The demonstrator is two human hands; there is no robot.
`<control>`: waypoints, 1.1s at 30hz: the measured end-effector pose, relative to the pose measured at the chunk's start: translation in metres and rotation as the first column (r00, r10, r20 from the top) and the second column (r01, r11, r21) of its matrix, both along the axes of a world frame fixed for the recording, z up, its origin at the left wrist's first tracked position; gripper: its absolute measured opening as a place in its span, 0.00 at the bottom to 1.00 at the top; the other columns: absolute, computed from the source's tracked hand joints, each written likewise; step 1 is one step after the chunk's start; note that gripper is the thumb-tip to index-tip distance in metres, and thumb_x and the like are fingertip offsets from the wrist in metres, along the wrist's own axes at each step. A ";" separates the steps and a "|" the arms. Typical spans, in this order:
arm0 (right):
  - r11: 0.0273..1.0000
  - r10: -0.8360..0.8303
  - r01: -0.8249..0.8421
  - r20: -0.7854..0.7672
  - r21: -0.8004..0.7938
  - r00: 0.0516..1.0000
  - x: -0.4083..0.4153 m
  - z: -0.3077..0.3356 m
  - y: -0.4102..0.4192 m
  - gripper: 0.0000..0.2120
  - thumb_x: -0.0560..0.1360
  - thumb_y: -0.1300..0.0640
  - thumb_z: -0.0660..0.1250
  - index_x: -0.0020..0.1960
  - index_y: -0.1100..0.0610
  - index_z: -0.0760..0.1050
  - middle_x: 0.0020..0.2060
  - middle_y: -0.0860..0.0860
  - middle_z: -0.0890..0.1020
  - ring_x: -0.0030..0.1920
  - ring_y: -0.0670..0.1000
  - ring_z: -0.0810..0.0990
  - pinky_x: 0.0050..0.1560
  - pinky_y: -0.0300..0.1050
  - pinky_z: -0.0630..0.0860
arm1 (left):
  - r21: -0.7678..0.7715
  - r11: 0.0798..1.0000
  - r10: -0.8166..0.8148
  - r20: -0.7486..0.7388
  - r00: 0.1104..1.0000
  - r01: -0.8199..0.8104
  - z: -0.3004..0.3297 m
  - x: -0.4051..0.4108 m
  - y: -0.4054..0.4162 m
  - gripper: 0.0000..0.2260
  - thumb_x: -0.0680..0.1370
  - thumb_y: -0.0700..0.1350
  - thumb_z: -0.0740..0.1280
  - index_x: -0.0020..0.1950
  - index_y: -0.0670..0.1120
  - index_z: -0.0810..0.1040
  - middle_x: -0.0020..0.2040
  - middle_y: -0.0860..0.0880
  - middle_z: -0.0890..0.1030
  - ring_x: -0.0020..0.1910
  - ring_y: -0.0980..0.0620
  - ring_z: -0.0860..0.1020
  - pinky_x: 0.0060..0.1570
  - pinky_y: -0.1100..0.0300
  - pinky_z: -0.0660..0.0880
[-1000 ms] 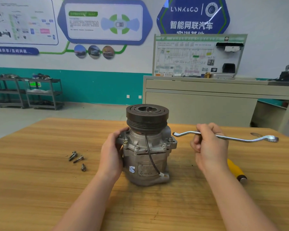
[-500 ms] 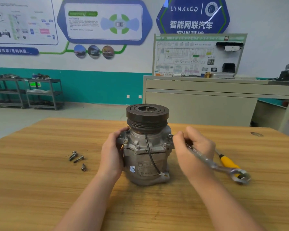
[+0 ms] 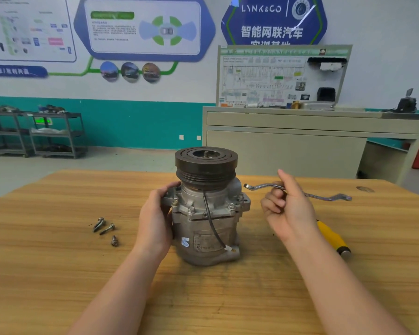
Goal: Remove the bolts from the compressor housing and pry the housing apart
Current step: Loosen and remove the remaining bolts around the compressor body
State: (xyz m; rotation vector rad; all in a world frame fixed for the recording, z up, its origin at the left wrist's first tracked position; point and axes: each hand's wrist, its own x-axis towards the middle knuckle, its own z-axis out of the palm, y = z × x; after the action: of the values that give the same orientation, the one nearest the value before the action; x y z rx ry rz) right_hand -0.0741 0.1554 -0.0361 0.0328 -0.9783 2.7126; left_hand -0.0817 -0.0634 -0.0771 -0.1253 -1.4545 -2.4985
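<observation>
A grey metal compressor (image 3: 206, 228) stands upright mid-table, its black pulley (image 3: 205, 165) on top. Several bolts (image 3: 231, 206) still sit in its flange. My left hand (image 3: 155, 218) grips the housing's left side. My right hand (image 3: 286, 206) is raised to the right of the compressor, apart from it, and holds a silver ring wrench (image 3: 324, 195) roughly level, its near end pointing toward the flange. Three loose bolts (image 3: 105, 228) lie on the table to the left.
A yellow-handled screwdriver (image 3: 331, 238) lies on the wooden table (image 3: 58, 262) behind my right forearm. Beyond the table stand a beige cabinet (image 3: 300, 146) and metal shelf racks (image 3: 53, 134) against the wall.
My right hand, which was down at the right flange bolt with the wrench angled toward the table, has lifted away to the right and swung the wrench level. The left hand has not moved.
</observation>
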 end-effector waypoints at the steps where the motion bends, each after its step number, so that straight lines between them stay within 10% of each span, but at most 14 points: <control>1: 0.993 -0.101 0.103 -0.032 0.064 0.994 0.002 0.000 0.000 0.14 0.77 0.58 0.67 0.34 0.53 0.71 0.22 0.49 0.68 0.18 0.43 0.63 0.18 0.33 0.59 | -0.003 1.000 -0.002 0.004 1.000 0.002 0.001 0.000 0.001 0.17 0.80 0.50 0.57 0.50 0.53 0.86 0.56 0.45 0.84 0.59 0.45 0.81 0.59 0.46 0.75; 6: 0.634 -0.438 0.588 -0.393 0.503 0.809 0.015 -0.002 -0.008 0.22 0.78 0.53 0.68 0.25 0.52 0.70 0.21 0.48 0.72 0.25 0.46 0.70 0.28 0.41 0.67 | -0.011 1.000 0.011 0.001 1.000 -0.011 0.002 0.001 0.002 0.17 0.79 0.51 0.57 0.48 0.55 0.87 0.55 0.45 0.85 0.56 0.47 0.82 0.57 0.47 0.76; 14: 0.069 -0.344 0.913 -0.850 0.402 0.400 0.036 -0.007 -0.029 0.22 0.76 0.54 0.67 0.27 0.61 0.67 0.22 0.46 0.67 0.26 0.47 0.65 0.28 0.29 0.59 | -0.022 1.000 0.017 0.004 1.000 -0.017 0.003 0.003 0.002 0.15 0.77 0.52 0.59 0.49 0.55 0.86 0.55 0.45 0.85 0.56 0.46 0.83 0.57 0.47 0.76; 30: -0.109 -0.212 0.919 -0.912 0.379 0.352 0.042 -0.005 -0.057 0.20 0.75 0.66 0.64 0.28 0.56 0.61 0.25 0.46 0.60 0.25 0.47 0.58 0.24 0.38 0.57 | -0.025 1.000 0.012 0.023 1.000 -0.011 0.003 0.003 0.002 0.15 0.71 0.55 0.61 0.49 0.55 0.86 0.56 0.45 0.85 0.60 0.43 0.80 0.64 0.39 0.72; 33: 0.044 -0.169 0.918 -0.902 0.395 0.397 0.040 -0.005 -0.049 0.20 0.74 0.64 0.63 0.30 0.51 0.59 0.25 0.43 0.59 0.27 0.44 0.58 0.26 0.34 0.57 | -0.030 1.000 0.011 0.023 1.000 -0.010 0.003 0.002 0.002 0.15 0.72 0.55 0.61 0.50 0.55 0.86 0.55 0.46 0.85 0.59 0.44 0.80 0.62 0.41 0.74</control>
State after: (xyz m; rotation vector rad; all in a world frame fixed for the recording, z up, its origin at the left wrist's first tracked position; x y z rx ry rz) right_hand -0.0342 0.1061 -0.0415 0.5922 -1.5846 0.8165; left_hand -0.0795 -0.0610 -0.0739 -0.0936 -1.4977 -2.4788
